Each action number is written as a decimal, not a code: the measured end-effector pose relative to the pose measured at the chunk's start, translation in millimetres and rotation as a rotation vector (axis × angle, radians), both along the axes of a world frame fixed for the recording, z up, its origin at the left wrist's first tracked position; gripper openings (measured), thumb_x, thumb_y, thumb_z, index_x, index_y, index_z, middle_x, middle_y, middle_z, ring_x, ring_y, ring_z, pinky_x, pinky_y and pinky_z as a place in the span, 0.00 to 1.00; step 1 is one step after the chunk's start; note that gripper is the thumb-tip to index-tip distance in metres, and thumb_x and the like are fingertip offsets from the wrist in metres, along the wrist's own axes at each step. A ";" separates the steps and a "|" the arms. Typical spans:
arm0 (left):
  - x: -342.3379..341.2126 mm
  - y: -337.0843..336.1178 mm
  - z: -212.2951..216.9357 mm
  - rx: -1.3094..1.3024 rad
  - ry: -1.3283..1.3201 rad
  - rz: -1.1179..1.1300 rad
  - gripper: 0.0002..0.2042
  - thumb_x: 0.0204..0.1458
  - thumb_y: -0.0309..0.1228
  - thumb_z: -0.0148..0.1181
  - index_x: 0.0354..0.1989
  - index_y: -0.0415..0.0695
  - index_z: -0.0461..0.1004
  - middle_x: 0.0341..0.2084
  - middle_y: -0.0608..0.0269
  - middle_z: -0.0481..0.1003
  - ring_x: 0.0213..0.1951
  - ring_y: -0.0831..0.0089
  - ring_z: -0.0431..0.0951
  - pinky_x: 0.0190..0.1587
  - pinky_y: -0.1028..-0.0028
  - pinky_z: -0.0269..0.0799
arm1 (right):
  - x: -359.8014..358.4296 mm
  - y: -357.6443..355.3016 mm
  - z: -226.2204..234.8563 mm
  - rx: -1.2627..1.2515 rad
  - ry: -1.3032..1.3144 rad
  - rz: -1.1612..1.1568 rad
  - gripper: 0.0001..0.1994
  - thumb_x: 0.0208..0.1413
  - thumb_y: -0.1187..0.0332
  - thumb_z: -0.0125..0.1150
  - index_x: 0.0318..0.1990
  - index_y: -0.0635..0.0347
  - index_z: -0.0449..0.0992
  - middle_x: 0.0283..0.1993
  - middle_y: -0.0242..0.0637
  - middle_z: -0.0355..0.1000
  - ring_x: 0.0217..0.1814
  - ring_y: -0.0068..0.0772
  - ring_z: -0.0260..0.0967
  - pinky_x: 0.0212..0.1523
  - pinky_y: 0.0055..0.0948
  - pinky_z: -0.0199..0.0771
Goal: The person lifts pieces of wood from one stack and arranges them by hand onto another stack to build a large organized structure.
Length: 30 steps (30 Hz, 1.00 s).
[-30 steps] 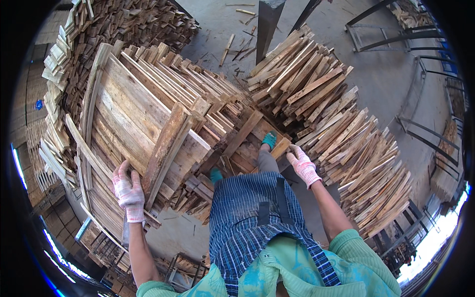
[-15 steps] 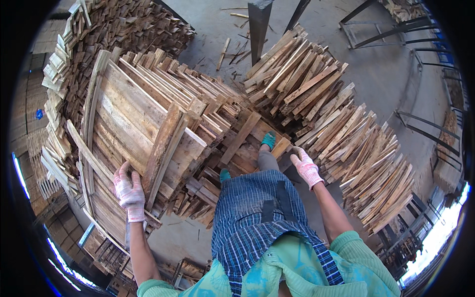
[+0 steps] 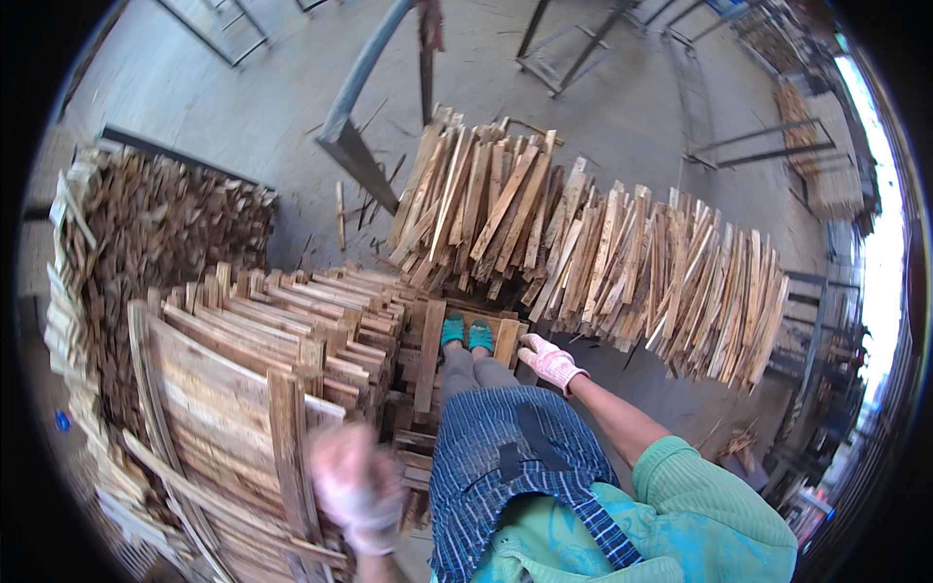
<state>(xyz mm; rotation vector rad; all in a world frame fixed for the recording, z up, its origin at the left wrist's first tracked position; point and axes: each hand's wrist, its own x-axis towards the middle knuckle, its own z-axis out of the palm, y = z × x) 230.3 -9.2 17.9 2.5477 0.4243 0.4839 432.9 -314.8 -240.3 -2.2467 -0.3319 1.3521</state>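
Observation:
My left hand (image 3: 355,481), in a pinkish-white work glove, is smeared by motion in front of a stack of wooden pallet-like panels (image 3: 209,355); its fingers cannot be read. An upright plank (image 3: 289,442) on the panel face stands just left of it. My right hand (image 3: 550,362), gloved alike, hangs beside my knees with its fingers loosely extended and nothing visible in them. Its fingertips are close to the end of a short pale board (image 3: 505,342). Both my feet, in teal footwear (image 3: 466,332), stand side by side on boards between the stack and the loose slats.
A long heap of loose wooden slats (image 3: 603,253) runs across the front and right. Behind it rises a metal post (image 3: 360,160). A large pile of wood pieces (image 3: 175,214) fills the far left, and metal frames (image 3: 573,49) stand on the concrete floor.
My view has turned, and my body is more upright, with both feet now together on the boards. The left hand has come off the panel stack's face and moved inward; the right stays near my legs.

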 end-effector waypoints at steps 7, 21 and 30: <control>134.9 -92.4 -160.2 -0.495 0.804 -0.370 0.22 0.56 0.42 0.57 0.60 0.54 0.70 0.50 0.52 0.74 0.53 0.51 0.75 0.56 0.54 0.70 | -39.0 -52.1 -10.6 -0.073 0.079 -0.366 0.28 0.64 0.54 0.51 0.65 0.64 0.65 0.63 0.55 0.70 0.68 0.49 0.65 0.67 0.37 0.63; 214.1 -134.3 -489.5 -0.549 0.879 -0.278 0.26 0.55 0.38 0.60 0.62 0.50 0.66 0.54 0.46 0.69 0.55 0.47 0.74 0.57 0.54 0.72 | 28.1 -65.5 -252.6 -0.267 0.067 -0.407 0.30 0.63 0.49 0.50 0.67 0.58 0.63 0.65 0.55 0.68 0.69 0.54 0.63 0.67 0.41 0.63; 339.0 -107.8 -714.2 -0.381 0.665 -0.246 0.50 0.48 0.39 0.70 0.76 0.42 0.43 0.72 0.38 0.50 0.73 0.45 0.51 0.74 0.62 0.49 | 173.5 -93.0 -457.3 -0.276 -0.158 -0.497 0.34 0.64 0.47 0.52 0.70 0.59 0.59 0.70 0.55 0.62 0.73 0.54 0.57 0.72 0.40 0.58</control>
